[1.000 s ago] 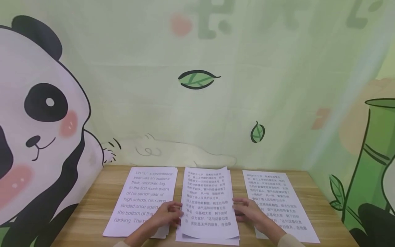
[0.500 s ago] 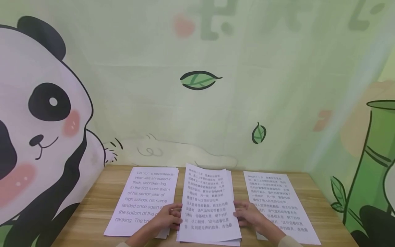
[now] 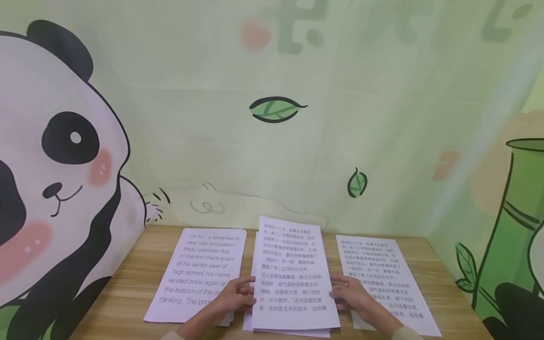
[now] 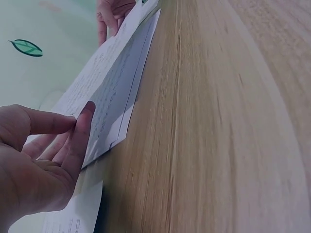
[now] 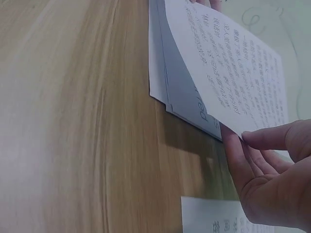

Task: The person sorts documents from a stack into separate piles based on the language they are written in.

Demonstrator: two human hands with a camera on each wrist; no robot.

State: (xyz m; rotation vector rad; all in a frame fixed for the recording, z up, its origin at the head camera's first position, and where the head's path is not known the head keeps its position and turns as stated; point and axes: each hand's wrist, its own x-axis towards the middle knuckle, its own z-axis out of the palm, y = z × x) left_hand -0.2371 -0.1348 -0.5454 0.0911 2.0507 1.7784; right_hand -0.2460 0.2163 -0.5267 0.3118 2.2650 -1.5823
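A sheet of paper (image 3: 291, 274) printed with Chinese characters is raised over the middle paper stack (image 5: 182, 92). My left hand (image 3: 233, 300) pinches its left edge between thumb and fingers. At the opposite edge, my right hand (image 3: 352, 297) grips the sheet with the thumb on top and fingers beneath. Both wrist views show a gap under the lifted sheet, and in the right wrist view large English letters show on the page below. Most of the stack is hidden by the sheet in the head view.
To the left lies a stack of English-printed pages (image 3: 195, 264), partly behind the left forearm. A Chinese-printed page (image 3: 378, 269) lies at the right, partly covered by the right hand. Behind the wooden table (image 3: 119, 283) hangs a panda-patterned cloth (image 3: 204, 132).
The top sheet has risen off the middle stack and shifted slightly right, both hands moving with it. Its lower edge, earlier curled, now hangs flatter. The side papers have stayed in place.
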